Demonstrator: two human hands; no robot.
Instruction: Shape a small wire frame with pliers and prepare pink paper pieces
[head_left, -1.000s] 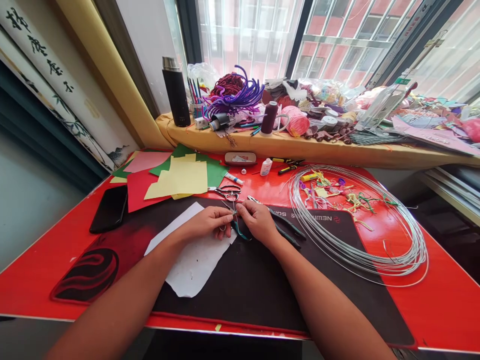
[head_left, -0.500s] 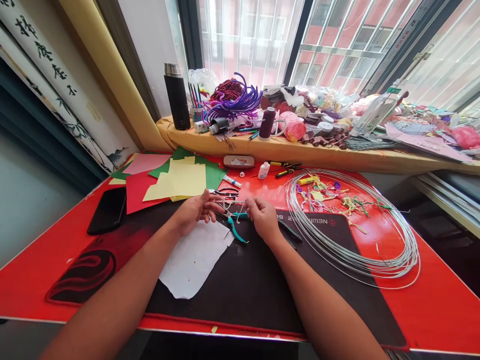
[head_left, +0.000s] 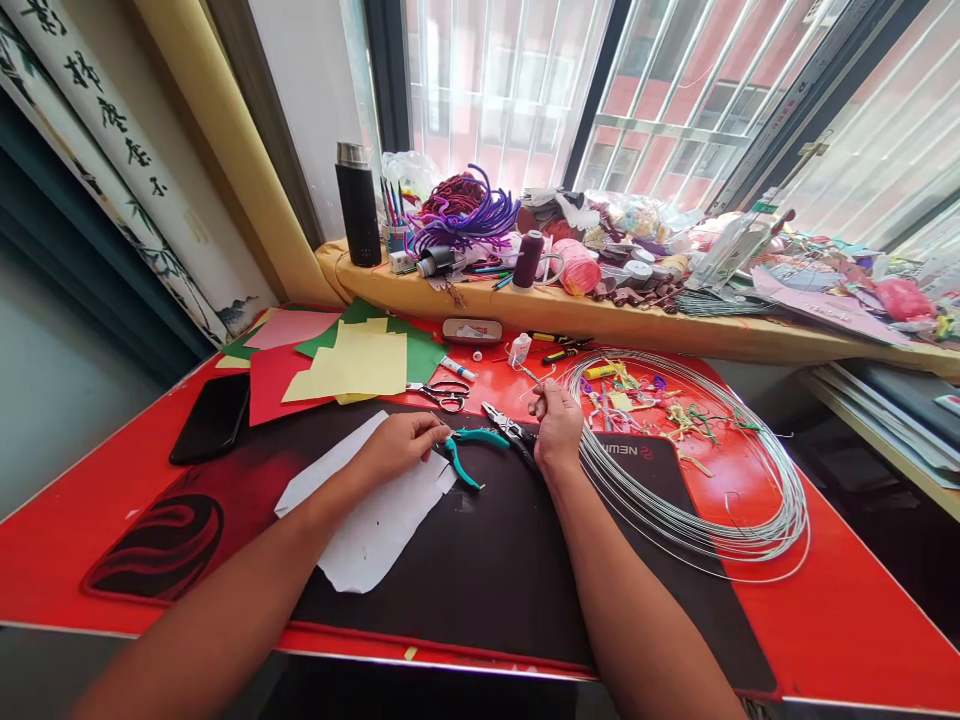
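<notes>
My left hand (head_left: 401,445) is closed at the head of the teal-handled pliers (head_left: 484,438), fingertips pinched over the jaws and hiding them. The pliers' handles spread to the right on the black mat (head_left: 517,570). Under my left hand lies a white sheet of paper (head_left: 375,530) with a ragged edge. Raised to the right, my right hand (head_left: 559,425) pinches a bent piece of silvery wire (head_left: 528,373), whose thin ends stick out to the upper left. Black-handled pliers (head_left: 506,425) lie between the hands, their handles running behind my right wrist.
A large coil of wire (head_left: 780,490) covers the right side, with coloured scraps (head_left: 682,420) inside it. Scissors (head_left: 446,396), a small white bottle (head_left: 520,348) and coloured paper (head_left: 352,365) lie behind. A phone (head_left: 211,418) is at left; the sill (head_left: 390,290) is crowded.
My right hand has moved right and up with the bent wire, away from my left. My left hand has let go of the wire and come down onto the teal-handled pliers.
</notes>
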